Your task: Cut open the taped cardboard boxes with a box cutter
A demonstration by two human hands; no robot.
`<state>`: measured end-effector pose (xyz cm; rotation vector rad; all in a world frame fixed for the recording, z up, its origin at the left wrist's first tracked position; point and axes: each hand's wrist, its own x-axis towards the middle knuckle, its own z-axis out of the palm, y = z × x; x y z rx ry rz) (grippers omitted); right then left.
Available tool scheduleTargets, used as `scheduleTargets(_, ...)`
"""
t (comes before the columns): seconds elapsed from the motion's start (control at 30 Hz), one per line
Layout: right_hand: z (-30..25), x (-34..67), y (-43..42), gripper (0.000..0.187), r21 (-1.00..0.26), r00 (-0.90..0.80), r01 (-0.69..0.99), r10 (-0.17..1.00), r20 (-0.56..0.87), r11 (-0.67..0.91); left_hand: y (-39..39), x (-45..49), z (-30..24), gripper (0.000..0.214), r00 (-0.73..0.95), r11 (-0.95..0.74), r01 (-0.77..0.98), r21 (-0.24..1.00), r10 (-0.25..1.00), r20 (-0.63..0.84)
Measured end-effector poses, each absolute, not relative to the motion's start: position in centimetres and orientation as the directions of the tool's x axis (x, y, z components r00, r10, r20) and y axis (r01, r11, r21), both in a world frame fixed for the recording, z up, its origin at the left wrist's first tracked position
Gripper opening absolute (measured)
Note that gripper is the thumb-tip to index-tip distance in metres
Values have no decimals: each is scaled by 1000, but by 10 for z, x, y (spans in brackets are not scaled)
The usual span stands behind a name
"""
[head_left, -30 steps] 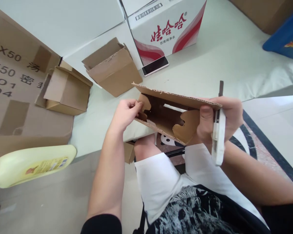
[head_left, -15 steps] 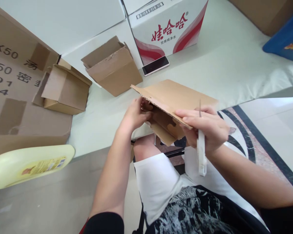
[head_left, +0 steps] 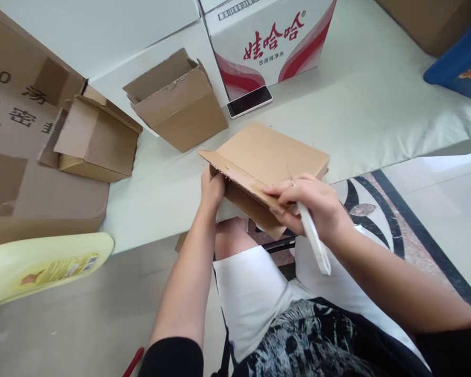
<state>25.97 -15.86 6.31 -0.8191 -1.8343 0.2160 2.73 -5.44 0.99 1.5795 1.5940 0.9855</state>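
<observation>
Nearest: one pair of white shorts (head_left: pixel 251 285), and two bare hands working above them. Left hand (head_left: pixel 212 189) is reaching in under a raised flap; its fingertips are hidden, so I cannot tell whether they are grasping. Right hand (head_left: pixel 317 204) is pinching the flap's edge between thumb and fingers while also gripping one white knife (head_left: pixel 314 242), its handle pointing back toward the lap, its thin blade end blurring.

One brown cardboard box (head_left: pixel 272 151), tilting, is being held between both hands over the table's near edge, its open end facing the body.

Off to the left, one pale yellow bottle (head_left: pixel 49 264) is showing.

Beyond, pale green cloth (head_left: pixel 377 104) is covering the table. Two small open boxes (head_left: pixel 184 118) are standing on it at left, the leftmost just beside one large brown carton (head_left: pixel 47 193). One phone (head_left: pixel 250 102) is lying by the foot of one red-and-white carton (head_left: pixel 275 57). Far right: one blue container (head_left: pixel 449 76) is sitting near one brown box (head_left: pixel 432 21).
</observation>
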Motion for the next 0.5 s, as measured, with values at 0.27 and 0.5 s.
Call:
scheduleTargets(0.27, 56, 261, -144, 18, -509, -303, 432, 652, 695, 745, -50, 20, 3, 13, -84, 10, 474, 880, 996, 34)
scheduleTargets(0.5, 51, 262, -131, 15, -508, -429, 360, 622, 655, 783, -49, 5, -7, 12, -73, 55, 460, 886, 997, -24)
